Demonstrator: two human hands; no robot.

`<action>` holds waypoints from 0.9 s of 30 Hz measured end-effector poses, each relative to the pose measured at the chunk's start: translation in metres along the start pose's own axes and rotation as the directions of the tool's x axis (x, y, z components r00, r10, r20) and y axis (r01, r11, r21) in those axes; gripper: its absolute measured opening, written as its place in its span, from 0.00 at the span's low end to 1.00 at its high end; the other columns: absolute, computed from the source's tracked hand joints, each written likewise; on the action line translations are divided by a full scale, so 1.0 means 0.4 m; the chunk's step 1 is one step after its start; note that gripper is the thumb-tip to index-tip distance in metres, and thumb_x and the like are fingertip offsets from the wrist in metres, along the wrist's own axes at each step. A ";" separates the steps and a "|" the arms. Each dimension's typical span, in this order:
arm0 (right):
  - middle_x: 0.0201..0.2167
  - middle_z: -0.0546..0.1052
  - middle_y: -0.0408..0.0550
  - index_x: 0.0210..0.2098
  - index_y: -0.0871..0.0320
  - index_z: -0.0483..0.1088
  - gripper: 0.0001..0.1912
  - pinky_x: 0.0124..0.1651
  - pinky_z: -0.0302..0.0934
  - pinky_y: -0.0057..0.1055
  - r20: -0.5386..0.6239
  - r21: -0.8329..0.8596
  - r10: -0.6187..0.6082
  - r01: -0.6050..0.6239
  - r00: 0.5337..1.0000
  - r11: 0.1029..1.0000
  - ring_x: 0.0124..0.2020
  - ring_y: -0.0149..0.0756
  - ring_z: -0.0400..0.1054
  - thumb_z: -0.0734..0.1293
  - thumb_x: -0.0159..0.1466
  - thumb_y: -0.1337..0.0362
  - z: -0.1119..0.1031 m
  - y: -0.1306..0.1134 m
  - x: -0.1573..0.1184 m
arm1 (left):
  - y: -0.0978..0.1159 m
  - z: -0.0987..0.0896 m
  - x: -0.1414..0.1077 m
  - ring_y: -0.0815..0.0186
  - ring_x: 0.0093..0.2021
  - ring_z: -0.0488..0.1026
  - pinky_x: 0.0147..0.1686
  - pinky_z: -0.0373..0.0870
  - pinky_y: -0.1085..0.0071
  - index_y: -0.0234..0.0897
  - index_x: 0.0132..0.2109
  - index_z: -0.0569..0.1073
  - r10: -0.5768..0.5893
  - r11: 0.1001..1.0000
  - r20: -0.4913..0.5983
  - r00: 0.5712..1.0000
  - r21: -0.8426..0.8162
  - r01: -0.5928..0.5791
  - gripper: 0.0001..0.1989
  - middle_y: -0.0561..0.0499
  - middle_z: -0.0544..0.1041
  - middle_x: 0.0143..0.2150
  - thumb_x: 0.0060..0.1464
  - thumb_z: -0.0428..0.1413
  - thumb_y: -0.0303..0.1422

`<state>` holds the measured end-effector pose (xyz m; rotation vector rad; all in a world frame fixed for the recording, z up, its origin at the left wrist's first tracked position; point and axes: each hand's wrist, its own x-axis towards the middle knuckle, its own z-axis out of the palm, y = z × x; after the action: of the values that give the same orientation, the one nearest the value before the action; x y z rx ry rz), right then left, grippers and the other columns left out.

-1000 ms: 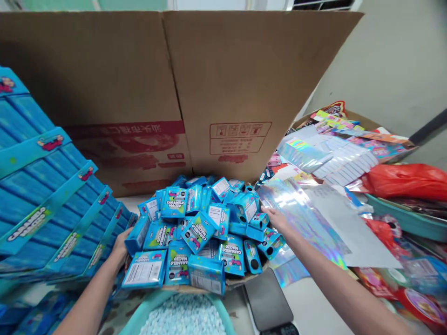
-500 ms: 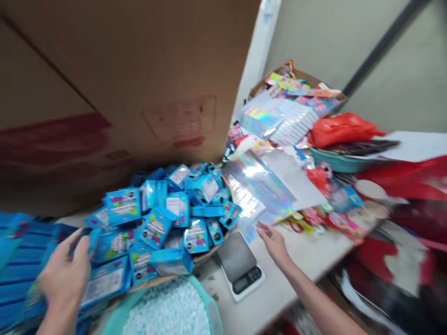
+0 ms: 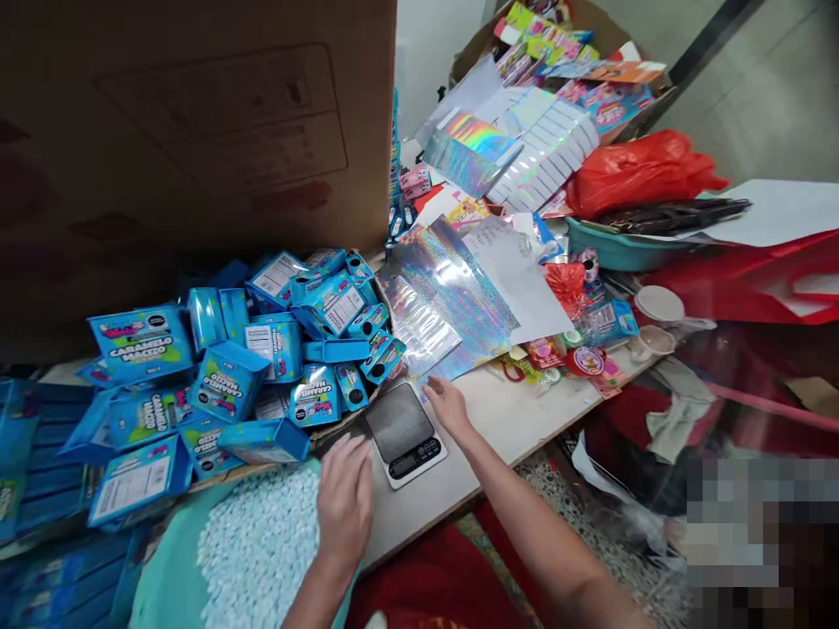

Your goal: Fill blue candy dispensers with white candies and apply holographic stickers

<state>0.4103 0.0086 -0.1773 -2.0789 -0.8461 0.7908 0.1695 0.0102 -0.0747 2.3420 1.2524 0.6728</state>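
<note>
A kitchen scale [image 3: 401, 426] with a grey plate and a dark button panel lies on the table between my hands. My left hand [image 3: 345, 494] is just left of it, above the rim of a teal basin [image 3: 167, 559] full of pale blue candies [image 3: 262, 542]. Its fingers reach forward, slightly blurred, with nothing visible in them. At the scale's upper right edge is my right hand [image 3: 447, 406], fingers loosely stretched; I cannot tell if it touches the scale. Blue candy boxes [image 3: 229, 380] pile up in a tray behind the basin.
A big cardboard carton [image 3: 216, 131] walls off the back left. Shiny holographic sheets [image 3: 452, 288] and small packets [image 3: 544, 354] cover the table beyond the scale. Farther right are a red plastic bag [image 3: 646, 170] on a teal tub [image 3: 609, 249] and a cup [image 3: 652, 342].
My left hand has moved right, from the blue boxes to beside the scale. My right hand has come closer to the scale's edge. The view has shifted and tilted down.
</note>
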 end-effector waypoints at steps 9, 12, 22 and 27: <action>0.40 0.74 0.52 0.50 0.56 0.71 0.16 0.50 0.61 0.33 0.213 -0.148 -0.166 0.200 0.963 0.969 0.45 0.39 0.68 0.61 0.65 0.59 0.038 -0.045 -0.051 | -0.040 0.164 0.119 0.51 0.61 0.63 0.56 0.62 0.60 0.26 0.63 0.58 -0.438 0.895 0.494 0.751 0.315 0.315 0.30 0.33 0.63 0.62 0.62 0.43 0.43; 0.45 0.72 0.52 0.51 0.57 0.70 0.17 0.53 0.59 0.34 0.167 -0.214 -0.211 0.245 0.963 0.946 0.48 0.41 0.66 0.62 0.65 0.59 -0.021 -0.058 -0.015 | -0.034 0.116 0.070 0.54 0.57 0.67 0.55 0.64 0.60 0.29 0.58 0.65 -0.225 0.950 0.355 0.907 0.286 0.124 0.24 0.37 0.69 0.58 0.61 0.46 0.39; 0.46 0.73 0.63 0.54 0.65 0.63 0.32 0.42 0.65 0.39 -0.115 -0.573 0.194 -0.225 0.974 0.788 0.47 0.50 0.69 0.70 0.56 0.54 -0.097 -0.181 0.261 | 0.040 -0.016 0.184 0.54 0.39 0.69 0.38 0.58 0.60 0.33 0.48 0.73 0.183 0.681 -0.079 0.980 0.729 -0.069 0.14 0.43 0.76 0.36 0.58 0.53 0.35; 0.34 0.78 0.51 0.39 0.55 0.73 0.13 0.40 0.63 0.33 -0.040 -0.597 0.173 -0.163 0.984 0.785 0.39 0.41 0.73 0.66 0.60 0.54 -0.102 -0.172 0.241 | 0.028 -0.007 0.190 0.57 0.35 0.66 0.37 0.55 0.61 0.38 0.37 0.75 0.298 0.650 -0.048 0.953 0.742 -0.166 0.05 0.50 0.70 0.26 0.56 0.55 0.33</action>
<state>0.4769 0.1009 -0.1247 -2.7461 -1.0263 0.6851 0.2117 0.0691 -0.0492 3.2174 1.5090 0.4932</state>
